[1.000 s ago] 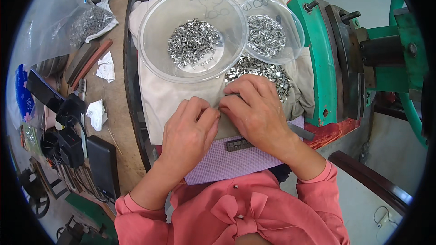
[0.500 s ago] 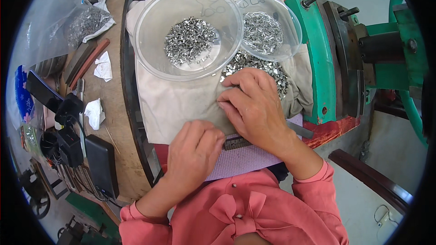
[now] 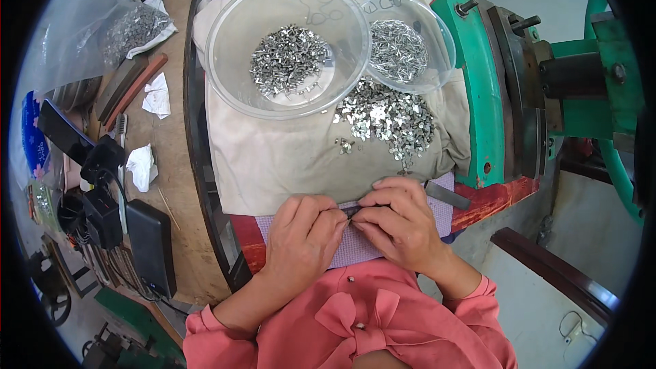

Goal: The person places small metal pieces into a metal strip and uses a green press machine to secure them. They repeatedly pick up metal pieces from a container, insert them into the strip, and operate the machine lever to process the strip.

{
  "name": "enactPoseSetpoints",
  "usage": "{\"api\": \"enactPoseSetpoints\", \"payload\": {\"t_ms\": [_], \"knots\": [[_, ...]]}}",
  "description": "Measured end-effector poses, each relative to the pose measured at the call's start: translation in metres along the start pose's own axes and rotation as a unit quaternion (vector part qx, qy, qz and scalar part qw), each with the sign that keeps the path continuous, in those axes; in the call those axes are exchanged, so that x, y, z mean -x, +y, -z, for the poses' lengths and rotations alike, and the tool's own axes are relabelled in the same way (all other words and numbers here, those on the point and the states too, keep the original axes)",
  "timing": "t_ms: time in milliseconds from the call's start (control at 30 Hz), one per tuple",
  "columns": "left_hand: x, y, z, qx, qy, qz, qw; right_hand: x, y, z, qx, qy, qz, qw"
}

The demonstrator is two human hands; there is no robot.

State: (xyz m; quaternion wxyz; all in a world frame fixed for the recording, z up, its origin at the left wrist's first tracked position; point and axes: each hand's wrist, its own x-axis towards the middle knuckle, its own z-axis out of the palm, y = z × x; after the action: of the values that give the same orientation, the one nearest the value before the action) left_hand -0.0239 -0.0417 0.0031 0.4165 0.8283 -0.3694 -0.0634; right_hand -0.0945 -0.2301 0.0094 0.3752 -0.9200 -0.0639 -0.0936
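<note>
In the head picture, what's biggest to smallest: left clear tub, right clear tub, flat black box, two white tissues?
1. Left clear tub
2. Right clear tub
3. Flat black box
4. Upper tissue and lower tissue: too alike to rank

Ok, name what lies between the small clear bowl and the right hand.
In the head view, a heap of metal pieces on the beige cloth lies between the small clear bowl and the right hand.

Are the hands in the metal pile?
No, the left hand and right hand are mostly over the mat, with the pile beyond them.
</note>
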Motion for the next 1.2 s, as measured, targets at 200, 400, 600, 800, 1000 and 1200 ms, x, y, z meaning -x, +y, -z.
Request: {"api": "enactPoseSetpoints", "payload": {"t_ms": [200,400,600,800,1000,1200], "knots": [[0.002,-0.002,-0.002,0.0,0.01,-0.007,1.0,-0.026,0.015,0.008,0.029,0.054,0.018,0.998],[0.003,-0.002,-0.004,-0.007,0.014,-0.004,1.0,-0.062,0.029,0.0,0.11,0.065,0.047,0.991],[0.0,0.001,-0.003,0.005,0.01,0.006,1.0,-0.065,0.027,-0.004,0.12,0.063,0.06,0.989],[-0.003,0.0,-0.007,-0.003,0.004,-0.009,1.0,-0.059,0.022,0.004,0.089,0.011,0.044,0.995],[-0.002,-0.001,-0.006,0.003,0.003,-0.005,1.0,-0.063,0.028,0.009,0.087,-0.025,0.065,0.994],[-0.005,0.003,-0.006,0.003,0.001,-0.005,1.0,-0.06,0.025,0.013,0.097,-0.022,0.059,0.993]]}}
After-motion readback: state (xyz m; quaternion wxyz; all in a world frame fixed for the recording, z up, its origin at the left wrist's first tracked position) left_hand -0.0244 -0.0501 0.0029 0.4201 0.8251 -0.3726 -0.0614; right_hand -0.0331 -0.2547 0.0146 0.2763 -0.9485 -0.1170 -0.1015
